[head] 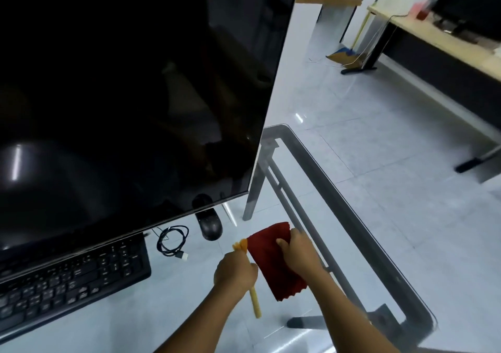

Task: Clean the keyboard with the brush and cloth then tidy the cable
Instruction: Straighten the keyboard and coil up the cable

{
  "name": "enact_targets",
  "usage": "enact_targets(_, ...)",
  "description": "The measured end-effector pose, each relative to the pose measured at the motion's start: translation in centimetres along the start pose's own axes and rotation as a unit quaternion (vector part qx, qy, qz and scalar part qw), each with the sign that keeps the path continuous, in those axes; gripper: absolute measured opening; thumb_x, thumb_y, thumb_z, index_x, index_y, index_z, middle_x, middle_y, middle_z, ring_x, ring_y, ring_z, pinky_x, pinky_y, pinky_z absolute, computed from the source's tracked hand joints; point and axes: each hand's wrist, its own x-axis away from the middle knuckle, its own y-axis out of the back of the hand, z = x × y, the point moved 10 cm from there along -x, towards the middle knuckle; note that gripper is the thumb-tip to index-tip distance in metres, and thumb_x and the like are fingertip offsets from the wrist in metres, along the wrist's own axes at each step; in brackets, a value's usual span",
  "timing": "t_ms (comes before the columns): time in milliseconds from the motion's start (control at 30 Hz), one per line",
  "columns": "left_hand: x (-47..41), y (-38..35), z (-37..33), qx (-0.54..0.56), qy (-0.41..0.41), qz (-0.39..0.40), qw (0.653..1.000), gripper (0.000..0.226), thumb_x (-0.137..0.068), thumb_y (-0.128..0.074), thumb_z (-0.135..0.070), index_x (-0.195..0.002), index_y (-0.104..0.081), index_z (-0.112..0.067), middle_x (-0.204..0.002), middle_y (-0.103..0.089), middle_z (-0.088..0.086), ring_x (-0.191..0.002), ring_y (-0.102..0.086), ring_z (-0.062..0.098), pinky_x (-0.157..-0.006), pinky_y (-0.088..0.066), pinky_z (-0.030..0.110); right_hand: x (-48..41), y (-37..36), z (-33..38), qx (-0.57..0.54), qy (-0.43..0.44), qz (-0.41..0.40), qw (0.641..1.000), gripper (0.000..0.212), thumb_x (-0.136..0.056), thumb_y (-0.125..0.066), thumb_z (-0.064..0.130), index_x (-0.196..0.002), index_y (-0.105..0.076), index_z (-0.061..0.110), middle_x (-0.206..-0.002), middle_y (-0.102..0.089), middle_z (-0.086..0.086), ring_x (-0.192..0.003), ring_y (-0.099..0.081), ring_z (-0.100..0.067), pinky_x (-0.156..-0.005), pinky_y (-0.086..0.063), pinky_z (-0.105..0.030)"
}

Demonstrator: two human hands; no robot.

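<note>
While the left hand (234, 270) clenches the yellow brush (254, 302) around its handle, bristles pointing away, the right hand (299, 255) pinches the red cloth (273, 268) at its right edge — thumb on top. Brush and cloth touch, over the glass table (352, 217), well right of the keyboard (70, 279) — it lies below the monitor (122, 95). The coiled cable (172, 240) rests between keyboard and mouse (210, 226).

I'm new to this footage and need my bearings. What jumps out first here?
The big dark monitor fills the upper left, with a black keyboard under its lower edge. Near the bottom centre, the left hand grips a yellow brush and the right hand holds a red cloth.
</note>
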Motion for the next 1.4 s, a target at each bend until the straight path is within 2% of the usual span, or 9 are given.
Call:
enact_targets(133, -0.1, 2.1, 0.1, 0.113, -0.017, -0.022, 0.993, 0.019, -0.093, -0.047, -0.029, -0.090, -0.055, -0.012, -0.077, -0.066, 0.004, -0.055, -0.067, 0.018, -0.049, -0.053, 0.025, 1.0, 2.2, 2.6, 0.003, 0.093, -0.004, 0.996, 0.025, -0.103, -0.046, 0.037, -0.112, -0.047, 0.014, -0.102, -0.065, -0.004, -0.090, -0.062, -0.023, -0.078, -0.053, -0.038)
enact_targets(333, 2.5, 8.3, -3.4, 0.167, -0.109, -0.084, 0.976, 0.022, -0.094, -0.046, -0.031, -0.081, -0.053, -0.014, -0.068, -0.064, 0.004, -0.053, -0.066, 0.019, -0.053, -0.058, 0.031, 4.1, 11.0, 7.4, -0.009, 0.175, -0.095, 0.980, 0.031, -0.099, -0.052, 0.042, -0.119, -0.055, 0.018, -0.094, -0.069, -0.001, -0.082, -0.064, -0.022, -0.064, -0.047, -0.029)
enact_targets(467, 7.1, 14.6, -8.2, 0.158, -0.196, -0.133, 0.959, 0.027, -0.090, -0.052, -0.037, -0.071, -0.052, -0.018, -0.070, -0.065, 0.004, -0.061, -0.068, 0.023, -0.061, -0.059, 0.041, 6.6, 19.9, 11.1, -0.078, 0.219, -0.164, 0.959, 0.022, -0.098, -0.057, 0.036, -0.111, -0.059, 0.018, -0.082, -0.063, 0.007, -0.070, -0.058, -0.009, -0.054, -0.039, -0.017)
enact_targets(700, 18.3, 29.8, -17.1, 0.192, -0.349, -0.222, 0.890, 0.037, -0.083, -0.059, -0.043, -0.067, -0.055, -0.010, -0.052, -0.063, 0.005, -0.050, -0.064, 0.024, -0.055, -0.057, 0.040, 10.5, 36.8, 18.4, -0.197, 0.281, -0.245, 0.907, 0.015, -0.092, -0.065, 0.029, -0.103, -0.059, 0.020, -0.093, -0.070, 0.000, -0.087, -0.066, -0.021, -0.078, -0.053, -0.037)
enact_targets(833, 21.7, 38.3, -22.2, 0.211, -0.386, -0.212, 0.873, 0.035, -0.091, -0.057, -0.032, -0.073, -0.065, -0.004, -0.048, -0.064, 0.006, -0.036, -0.057, 0.019, -0.039, -0.041, 0.020, 11.9, 45.2, 24.1, -0.185, 0.329, -0.281, 0.882, 0.013, -0.093, -0.064, 0.031, -0.099, -0.057, 0.023, -0.088, -0.063, 0.008, -0.079, -0.061, -0.011, -0.064, -0.046, -0.029)
enact_targets(933, 21.6, 44.5, -24.4, 0.211, -0.360, -0.237, 0.877, 0.034, -0.093, -0.058, -0.028, -0.078, -0.067, 0.001, -0.056, -0.066, 0.013, -0.038, -0.056, 0.020, -0.041, -0.044, 0.020, 11.0, 49.3, 28.6, -0.138, 0.343, -0.296, 0.881, 0.017, -0.094, -0.062, 0.034, -0.104, -0.055, 0.023, -0.092, -0.058, 0.006, -0.083, -0.056, -0.014, -0.062, -0.039, -0.026)
enact_targets(1133, 14.7, 51.1, -24.1, 0.161, -0.248, -0.270, 0.916, 0.036, -0.096, -0.055, -0.023, -0.067, -0.056, -0.002, -0.034, -0.053, 0.002, -0.024, -0.044, 0.010, -0.029, -0.033, 0.014, 5.0, 50.9, 35.5, -0.091, 0.353, -0.299, 0.882, 0.026, -0.095, -0.059, 0.029, -0.115, -0.058, 0.012, -0.102, -0.056, -0.003, -0.092, -0.052, -0.020, -0.077, -0.039, -0.028)
enact_targets(1233, 9.8, 51.9, -23.2, 0.119, -0.179, -0.259, 0.942, 0.037, -0.098, -0.049, -0.021, -0.068, -0.058, -0.002, -0.055, -0.059, 0.008, -0.041, -0.052, 0.015, -0.032, -0.038, 0.016, 1.4, 49.6, 38.1, -0.091, 0.359, -0.286, 0.884, 0.028, -0.096, -0.057, 0.027, -0.118, -0.057, 0.010, -0.101, -0.055, -0.003, -0.092, -0.051, -0.021, -0.077, -0.040, -0.029)
enact_targets(1400, 4.6, 52.1, -23.2, 0.040, -0.133, -0.263, 0.955, 0.041, -0.099, -0.044, -0.015, -0.068, -0.064, 0.003, -0.059, -0.063, 0.012, -0.041, -0.054, 0.018, -0.042, -0.047, 0.021, -3.6, 47.5, 41.4, -0.183, 0.362, -0.238, 0.883, 0.017, -0.094, -0.059, 0.027, -0.098, -0.060, 0.010, -0.098, -0.061, -0.006, -0.094, -0.059, -0.025, -0.083, -0.051, -0.036)
